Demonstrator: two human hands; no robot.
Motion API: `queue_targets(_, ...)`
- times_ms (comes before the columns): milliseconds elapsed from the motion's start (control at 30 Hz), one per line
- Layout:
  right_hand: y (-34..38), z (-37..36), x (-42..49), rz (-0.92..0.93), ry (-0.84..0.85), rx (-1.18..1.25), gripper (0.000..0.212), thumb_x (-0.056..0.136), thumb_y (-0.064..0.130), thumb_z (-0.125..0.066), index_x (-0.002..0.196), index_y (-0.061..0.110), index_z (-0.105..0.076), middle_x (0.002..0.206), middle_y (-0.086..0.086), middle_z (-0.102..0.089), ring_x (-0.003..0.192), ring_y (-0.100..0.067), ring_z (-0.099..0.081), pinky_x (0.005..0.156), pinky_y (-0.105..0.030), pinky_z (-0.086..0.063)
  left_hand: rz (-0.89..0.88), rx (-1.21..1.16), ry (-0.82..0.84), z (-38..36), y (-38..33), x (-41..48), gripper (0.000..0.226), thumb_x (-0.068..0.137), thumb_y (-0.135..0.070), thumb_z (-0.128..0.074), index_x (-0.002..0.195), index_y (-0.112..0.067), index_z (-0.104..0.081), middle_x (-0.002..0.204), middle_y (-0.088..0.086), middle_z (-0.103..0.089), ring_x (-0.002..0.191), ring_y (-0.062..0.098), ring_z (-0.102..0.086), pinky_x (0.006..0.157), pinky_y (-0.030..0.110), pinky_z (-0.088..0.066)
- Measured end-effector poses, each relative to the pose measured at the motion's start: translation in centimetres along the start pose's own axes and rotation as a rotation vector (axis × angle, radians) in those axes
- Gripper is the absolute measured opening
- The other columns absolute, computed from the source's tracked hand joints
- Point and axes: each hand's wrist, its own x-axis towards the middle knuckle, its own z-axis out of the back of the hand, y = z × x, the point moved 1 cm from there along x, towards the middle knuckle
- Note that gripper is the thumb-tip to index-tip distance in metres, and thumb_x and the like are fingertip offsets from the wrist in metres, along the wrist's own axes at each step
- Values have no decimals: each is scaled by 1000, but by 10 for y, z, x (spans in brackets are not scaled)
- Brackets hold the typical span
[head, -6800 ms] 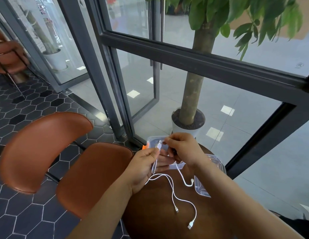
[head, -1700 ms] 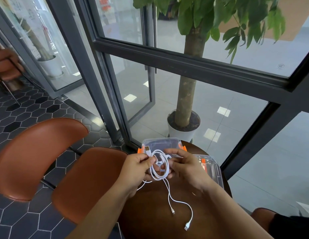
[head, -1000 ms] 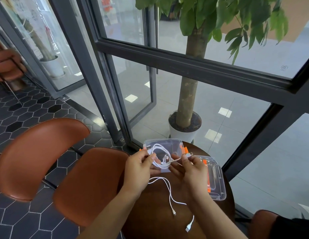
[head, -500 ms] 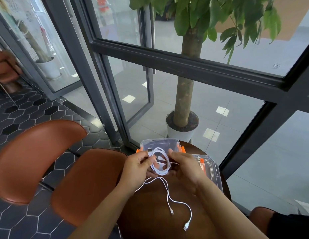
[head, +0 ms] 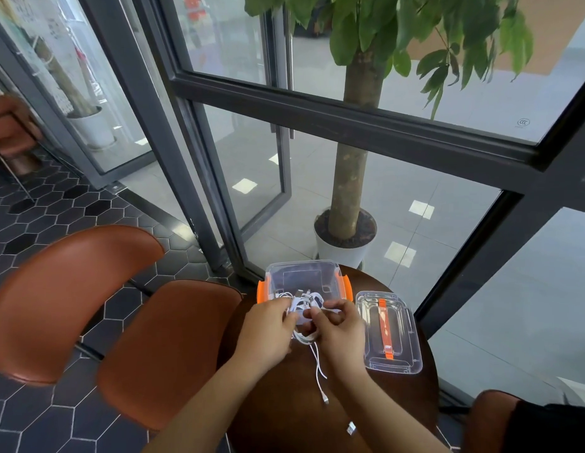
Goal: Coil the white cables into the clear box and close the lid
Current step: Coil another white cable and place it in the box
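Observation:
A clear box (head: 304, 273) with orange side latches stands open at the far edge of the small round dark-wood table (head: 284, 403). Its clear lid (head: 387, 331), with an orange handle strip, lies flat to the right of it. My left hand (head: 268, 328) and my right hand (head: 340, 331) both pinch a small coil of white cable (head: 304, 305) just in front of the box's near rim. A loose tail of cable (head: 319, 371) hangs down across the table toward me. A white plug (head: 351, 429) shows beside my right forearm.
A brown leather chair (head: 127, 322) stands close on the left of the table. Dark window frames and glass rise right behind the table. A potted tree (head: 346, 237) stands beyond the glass. Another brown seat (head: 490, 420) is at the lower right.
More cable has been wound up: the coil is smaller and tighter, and the tail on the table is shorter. Both hands stay in front of the box.

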Motion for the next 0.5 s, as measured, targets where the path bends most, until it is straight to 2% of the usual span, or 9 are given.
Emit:
queue_targets(67,-4,-2,-1,81,-37,-187,18,93,13,-69,104,20,-57,77,-7,-77,64,-20,-75,70,-45,-62,-17,8,-8,-6,3,-5,16,96,-28,-57,85,-18,-62,77,2,-66,70,24,-68,65,47,-61)
queue_targets(167,-4,2,0,109,10,-330,21,94,19,-68,111,24,-56,80,-3,-76,64,-14,-74,70,-44,-63,22,-72,15,-8,5,-8,19,96,-29,-61,78,-22,-58,72,1,-65,63,23,-70,62,48,-61)
queue_targets(267,-2,6,3,100,59,-335,23,93,15,-68,112,23,-58,82,-4,-76,67,-15,-74,68,-39,-62,95,-225,70,-7,5,-9,17,97,-25,-64,82,-19,-62,72,3,-68,55,22,-72,58,47,-63)
queue_targets(367,1,4,5,105,91,-346,17,92,21,-68,107,25,-62,88,-4,-75,74,-17,-74,72,-44,-62,115,-342,90,-8,5,-11,9,97,-23,-63,91,-21,-69,80,4,-73,60,25,-74,60,50,-63)
queue_targets(500,4,4,6,125,130,-324,10,93,23,-69,102,25,-66,85,-3,-76,74,-18,-74,75,-46,-62,156,-431,76,-6,2,-12,10,98,-21,-63,104,-18,-70,92,7,-74,72,23,-75,64,47,-64)
